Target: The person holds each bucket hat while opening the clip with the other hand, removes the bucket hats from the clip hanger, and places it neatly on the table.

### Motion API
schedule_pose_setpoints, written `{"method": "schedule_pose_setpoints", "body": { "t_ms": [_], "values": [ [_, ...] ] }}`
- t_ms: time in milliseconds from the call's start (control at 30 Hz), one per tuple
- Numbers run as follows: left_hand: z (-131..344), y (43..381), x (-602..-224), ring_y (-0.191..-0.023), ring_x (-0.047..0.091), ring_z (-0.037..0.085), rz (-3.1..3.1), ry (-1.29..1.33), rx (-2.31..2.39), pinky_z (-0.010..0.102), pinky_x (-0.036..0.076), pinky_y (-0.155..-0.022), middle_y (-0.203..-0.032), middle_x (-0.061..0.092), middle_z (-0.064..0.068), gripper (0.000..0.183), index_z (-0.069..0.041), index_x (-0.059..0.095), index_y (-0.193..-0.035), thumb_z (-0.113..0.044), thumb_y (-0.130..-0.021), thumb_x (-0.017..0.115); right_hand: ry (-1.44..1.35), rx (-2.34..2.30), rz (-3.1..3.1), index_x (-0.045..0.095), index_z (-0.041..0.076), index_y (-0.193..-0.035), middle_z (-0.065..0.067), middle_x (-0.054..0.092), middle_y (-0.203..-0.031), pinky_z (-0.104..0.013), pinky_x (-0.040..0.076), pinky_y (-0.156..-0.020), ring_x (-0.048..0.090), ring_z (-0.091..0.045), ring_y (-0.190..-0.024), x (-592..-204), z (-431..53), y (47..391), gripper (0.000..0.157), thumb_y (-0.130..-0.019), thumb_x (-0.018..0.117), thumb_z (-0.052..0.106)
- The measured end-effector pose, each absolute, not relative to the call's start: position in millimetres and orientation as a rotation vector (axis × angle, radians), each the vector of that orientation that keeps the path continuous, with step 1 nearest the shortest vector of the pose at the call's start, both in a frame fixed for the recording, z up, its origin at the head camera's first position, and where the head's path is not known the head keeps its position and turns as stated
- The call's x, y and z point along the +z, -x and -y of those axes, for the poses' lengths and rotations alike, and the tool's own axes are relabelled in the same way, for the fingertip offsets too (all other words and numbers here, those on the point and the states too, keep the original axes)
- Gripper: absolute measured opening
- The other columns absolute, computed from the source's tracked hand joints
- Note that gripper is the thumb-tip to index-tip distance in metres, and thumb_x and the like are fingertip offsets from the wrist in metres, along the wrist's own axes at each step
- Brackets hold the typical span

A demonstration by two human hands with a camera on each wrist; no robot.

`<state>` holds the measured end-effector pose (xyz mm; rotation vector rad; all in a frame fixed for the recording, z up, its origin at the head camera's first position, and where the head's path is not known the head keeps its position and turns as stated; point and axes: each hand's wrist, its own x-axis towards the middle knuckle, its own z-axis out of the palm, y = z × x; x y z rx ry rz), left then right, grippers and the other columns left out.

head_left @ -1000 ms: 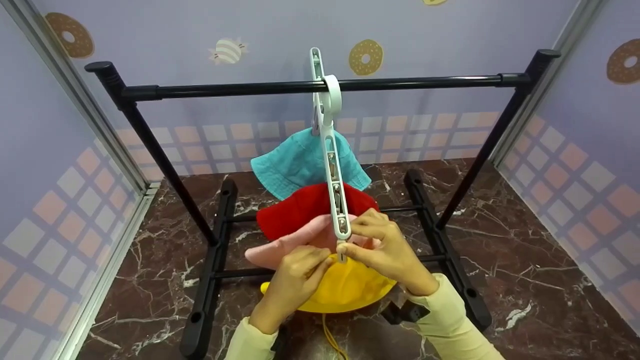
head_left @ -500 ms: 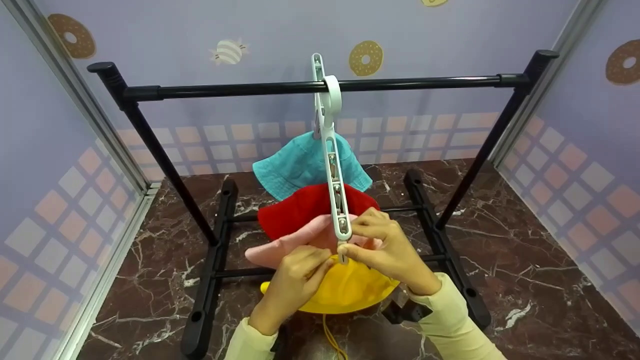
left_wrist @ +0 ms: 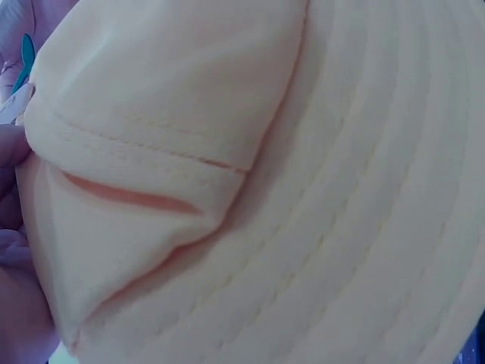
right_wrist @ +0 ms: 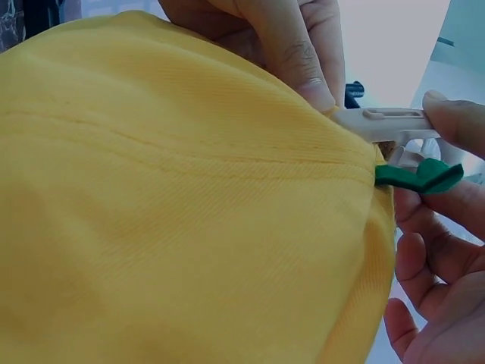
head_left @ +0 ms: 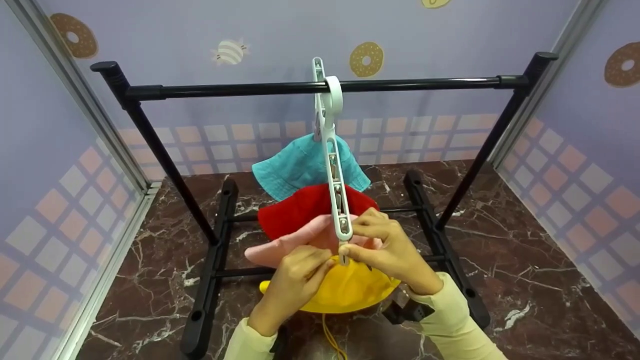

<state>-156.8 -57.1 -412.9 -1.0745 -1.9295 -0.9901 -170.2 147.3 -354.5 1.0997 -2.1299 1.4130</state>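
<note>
A yellow hat [head_left: 350, 290] hangs below the near end of a white hanger [head_left: 340, 200]. At its crown, my left hand [head_left: 300, 275] pinches the fabric beside a white clip [right_wrist: 390, 123]. The thumb and forefinger of my right hand [head_left: 385, 245] hold this clip, which sits at the hat's top edge. A green leaf-shaped tab [right_wrist: 420, 177] sticks out of the crown beneath the clip. Pale stitched hat cloth [left_wrist: 318, 189] fills most of the left wrist view; I cannot tell which hat it belongs to.
Behind the yellow hat, a pink hat [head_left: 280, 250], a red hat [head_left: 290, 212] and a blue hat [head_left: 295, 170] hang in line under the hanger. The hanger hooks over a black rack's bar [head_left: 240, 90]. Dark marbled tabletop [head_left: 540, 280] surrounds the rack's feet.
The far end of the hanger has dipped slightly in view, and its near end sits a touch lower. Both hands keep nearly the same place and hold.
</note>
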Motion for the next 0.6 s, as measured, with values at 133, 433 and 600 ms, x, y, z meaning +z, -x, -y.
{"method": "schedule_pose_setpoints", "body": {
  "t_ms": [133,433,600],
  "values": [
    [57.4,154.6,-410.8,-0.078,0.062,0.014,1.938,1.069,-0.979,0.022,0.05,-0.076,-0.085,0.069,0.002,0.01,-0.004,0.071,-0.092,-0.009,-0.084,0.072,-1.102,1.416,2.125,0.076,0.008,-0.094,-0.001,0.071,-0.087,-0.031,0.035,-0.076,0.051,-0.021,-0.077,-351.4,-147.3,168.1,0.018,-0.077,0.078,0.004],
    [56.6,153.3,-408.7,-0.077,0.062,0.014,1.904,1.088,-0.97,0.022,0.049,-0.074,-0.084,0.069,0.002,0.009,-0.004,0.071,-0.092,-0.011,-0.086,0.071,-1.117,1.43,2.134,0.075,0.006,-0.098,-0.002,0.073,-0.09,-0.029,0.037,-0.075,0.051,-0.023,-0.077,-348.9,-147.8,165.9,0.02,-0.078,0.077,0.004],
    [56.4,151.4,-406.3,-0.077,0.061,0.014,1.895,1.095,-0.964,0.022,0.049,-0.074,-0.083,0.069,0.002,0.012,-0.004,0.071,-0.093,-0.015,-0.089,0.067,-1.121,1.442,2.142,0.075,0.008,-0.099,-0.001,0.073,-0.091,-0.029,0.038,-0.074,0.051,-0.024,-0.077,-347.1,-149.2,165.0,0.022,-0.078,0.077,0.004]
  ]
}}
